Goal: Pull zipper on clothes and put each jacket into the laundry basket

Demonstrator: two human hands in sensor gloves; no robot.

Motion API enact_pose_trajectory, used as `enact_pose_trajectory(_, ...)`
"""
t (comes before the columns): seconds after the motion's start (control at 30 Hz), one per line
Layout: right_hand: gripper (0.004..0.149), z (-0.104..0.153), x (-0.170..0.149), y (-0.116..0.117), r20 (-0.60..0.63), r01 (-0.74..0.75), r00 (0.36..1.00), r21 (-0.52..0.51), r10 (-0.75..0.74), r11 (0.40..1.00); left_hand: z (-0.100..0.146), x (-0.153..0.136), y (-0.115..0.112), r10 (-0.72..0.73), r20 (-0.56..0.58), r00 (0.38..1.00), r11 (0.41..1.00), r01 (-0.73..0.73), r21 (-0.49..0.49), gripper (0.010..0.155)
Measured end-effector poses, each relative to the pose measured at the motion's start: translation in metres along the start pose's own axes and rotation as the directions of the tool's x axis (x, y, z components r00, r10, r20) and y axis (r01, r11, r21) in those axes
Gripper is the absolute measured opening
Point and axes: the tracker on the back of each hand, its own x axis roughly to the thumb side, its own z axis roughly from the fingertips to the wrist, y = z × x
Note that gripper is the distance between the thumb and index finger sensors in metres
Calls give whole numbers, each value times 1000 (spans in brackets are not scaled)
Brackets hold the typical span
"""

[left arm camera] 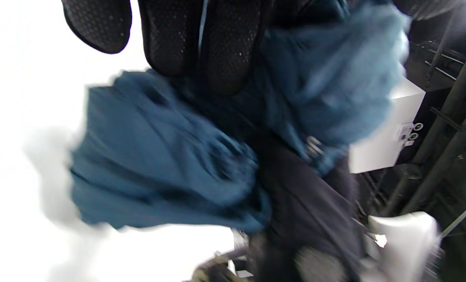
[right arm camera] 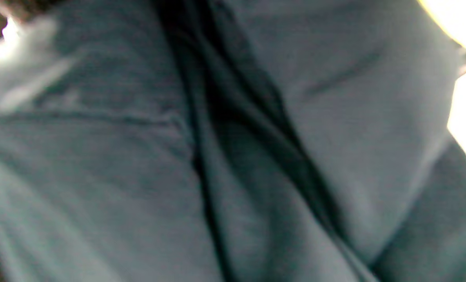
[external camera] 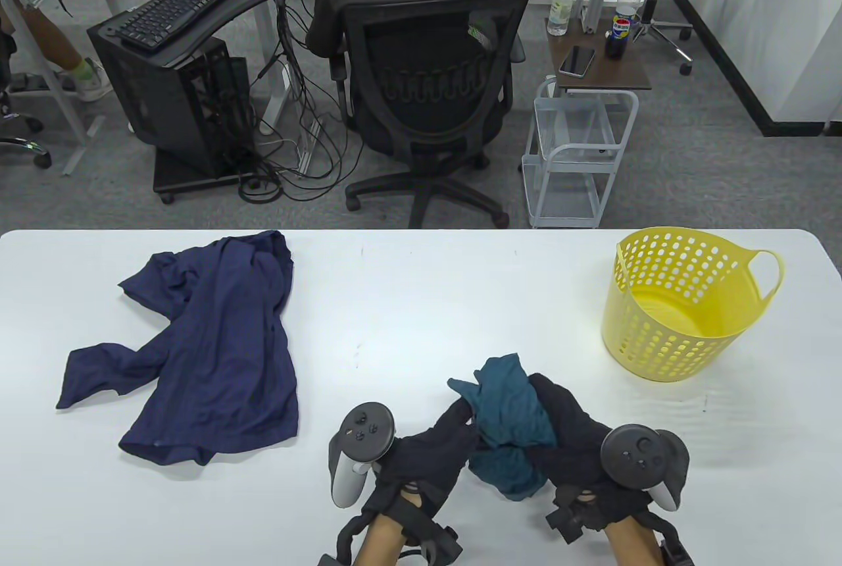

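Note:
A teal jacket (external camera: 510,424) is bunched into a bundle near the table's front edge, between both hands. My left hand (external camera: 439,444) grips its left side, and my right hand (external camera: 567,426) wraps over its right side. In the left wrist view my gloved fingers (left arm camera: 201,37) press into the blurred teal jacket (left arm camera: 158,164). The right wrist view is filled by teal jacket (right arm camera: 256,156) fabric. A navy jacket (external camera: 210,355) lies spread on the table's left part. The yellow laundry basket (external camera: 684,303) stands at the right, with nothing showing inside.
The white table (external camera: 421,303) spans the view. Beyond its far edge sit a person in an office chair (external camera: 427,99), a white wire cart (external camera: 579,151) and a computer tower (external camera: 177,105).

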Motion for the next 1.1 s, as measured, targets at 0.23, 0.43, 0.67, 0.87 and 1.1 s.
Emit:
enact_pose_trajectory(0.23, 79, 5, 16, -29, 57, 65, 997, -270, -51, 961, 7, -11, 30, -322, -133, 937, 905, 346, 248, 79)
enact_pose_trajectory(0.43, 79, -13, 32, -79, 96, 37, 995, -436, 5, 899, 11, -18, 44, -367, -199, 909, 856, 414, 309, 78)
enact_pose_trajectory(0.67, 79, -52, 20, -172, -85, -195, 979, -639, 184, 744, 10, -22, 49, -326, -208, 922, 871, 379, 314, 78)
enact_pose_trajectory(0.87, 82, -89, -24, -199, -295, -376, 923, -569, 245, 731, 9, -23, 48, -320, -216, 923, 878, 374, 299, 78)
enact_pose_trajectory(1.1, 69, -99, -93, -144, -630, -636, 537, 135, 561, 760, 8, -24, 48, -325, -218, 920, 879, 379, 288, 78)
